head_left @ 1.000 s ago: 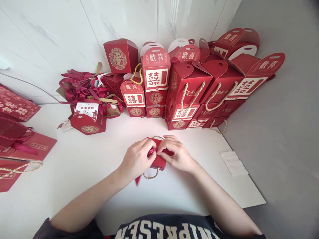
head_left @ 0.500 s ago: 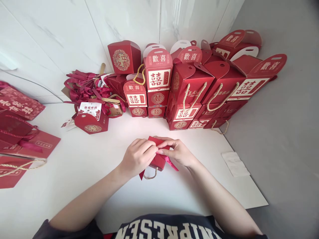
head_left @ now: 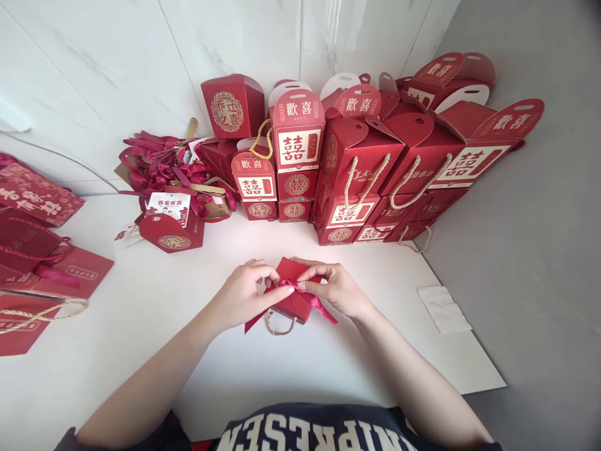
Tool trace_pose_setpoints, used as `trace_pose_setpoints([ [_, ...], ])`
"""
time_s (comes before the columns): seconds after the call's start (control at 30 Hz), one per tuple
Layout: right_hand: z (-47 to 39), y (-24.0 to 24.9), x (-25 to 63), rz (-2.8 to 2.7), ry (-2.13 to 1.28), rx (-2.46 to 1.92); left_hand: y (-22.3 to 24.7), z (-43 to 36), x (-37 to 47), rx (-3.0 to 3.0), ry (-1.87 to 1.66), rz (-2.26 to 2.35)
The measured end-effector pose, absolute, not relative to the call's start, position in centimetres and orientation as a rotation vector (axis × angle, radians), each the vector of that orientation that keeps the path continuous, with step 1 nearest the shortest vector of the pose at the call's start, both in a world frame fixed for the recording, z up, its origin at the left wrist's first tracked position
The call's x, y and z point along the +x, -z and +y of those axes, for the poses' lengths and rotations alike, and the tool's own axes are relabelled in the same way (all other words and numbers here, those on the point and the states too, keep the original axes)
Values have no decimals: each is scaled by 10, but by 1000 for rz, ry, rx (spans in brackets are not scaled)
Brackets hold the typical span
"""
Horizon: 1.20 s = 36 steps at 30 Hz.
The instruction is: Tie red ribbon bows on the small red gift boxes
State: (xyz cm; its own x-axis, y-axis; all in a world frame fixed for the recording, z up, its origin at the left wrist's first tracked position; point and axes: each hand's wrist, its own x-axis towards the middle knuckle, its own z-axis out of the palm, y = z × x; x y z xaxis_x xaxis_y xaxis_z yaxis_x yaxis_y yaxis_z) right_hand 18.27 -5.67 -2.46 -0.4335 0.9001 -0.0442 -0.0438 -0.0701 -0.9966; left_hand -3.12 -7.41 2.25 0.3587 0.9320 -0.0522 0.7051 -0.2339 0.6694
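Observation:
A small red gift box with a cream rope handle lies on the white table in front of me. Across its top runs a crimson ribbon, knotted or bunched near the middle. My left hand pinches the ribbon at the left of that bunch, thumb and fingertips together. From the other side, my right hand pinches the ribbon close to the left fingertips. One ribbon tail hangs to the lower left, another to the lower right. Part of the bunch is hidden by my fingers.
Stacked red gift boxes line the wall at the back. Further left sits a heap of crimson ribbons beside a red box with a white card. Red gift bags stand at the far left; a folded white tissue lies right.
My left hand has shifted slightly left and turned, baring the ribbon bunch. The left ribbon tail now reaches further left. My right hand stays nearly in place.

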Motion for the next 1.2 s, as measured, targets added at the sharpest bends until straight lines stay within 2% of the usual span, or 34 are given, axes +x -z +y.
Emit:
trace_pose_setpoints([
  [0.17, -59, 22, 185, -1513, -1572, -952, -21, -72, -32, 1705, -494, 1417],
  [0.4, -60, 16, 193, -1594, -1554, -1027, -27, -77, -36, 1637, -456, 1435],
  [0.77, -61, 15, 206, -1746, -1185, -1244, -37, -83, -44, 2103, -350, 1611],
  [1.07, -56, 19, 212, -1708, -1335, -1149, -41, -62, -83, 1891, 4, 1537],
  [1.13, -56, 20, 210, -1708, -1298, -1152, -42, -59, -79, 1870, -181, 1670],
  [1.2, -56, 22, 209, -1720, -1246, -1135, -44, -60, -70, 1955, -585, 1782],
])
